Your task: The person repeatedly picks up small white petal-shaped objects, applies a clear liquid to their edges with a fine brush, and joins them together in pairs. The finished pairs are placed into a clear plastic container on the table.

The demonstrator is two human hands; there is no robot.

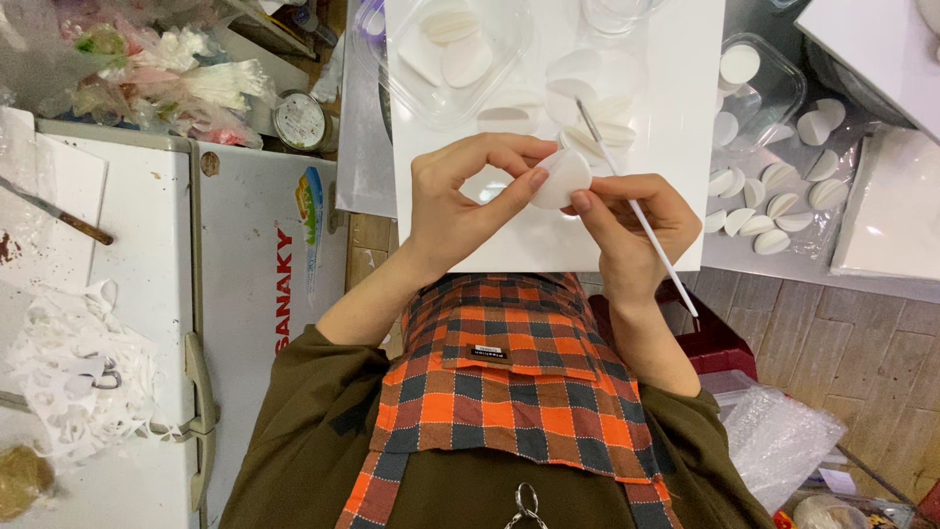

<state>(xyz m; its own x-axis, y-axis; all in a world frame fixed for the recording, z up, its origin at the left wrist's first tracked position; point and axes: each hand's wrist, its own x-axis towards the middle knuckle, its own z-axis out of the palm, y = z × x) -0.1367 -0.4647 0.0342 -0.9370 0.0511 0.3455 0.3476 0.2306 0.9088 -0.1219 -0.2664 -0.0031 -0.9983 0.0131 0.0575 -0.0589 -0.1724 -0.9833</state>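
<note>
My left hand point(460, 196) pinches a small white petal-shaped piece point(560, 177) between thumb and fingers, above a white board point(676, 118). My right hand point(632, 220) touches the same piece with its fingertips and holds a thin white stick point(636, 211) that slants from the board down past my wrist. More white petal pieces point(587, 108) lie on the board just beyond my hands. A clear plastic tray point(450, 54) with similar white pieces sits at the board's far left.
A second clear tray point(759, 83) and loose white pieces point(774, 211) on plastic film lie to the right. At left stands a white chest freezer point(147, 294) carrying cut white paper point(78, 372), a brush point(59, 216) and bagged flowers point(166, 78). Bubble wrap point(783, 441) lies on the floor.
</note>
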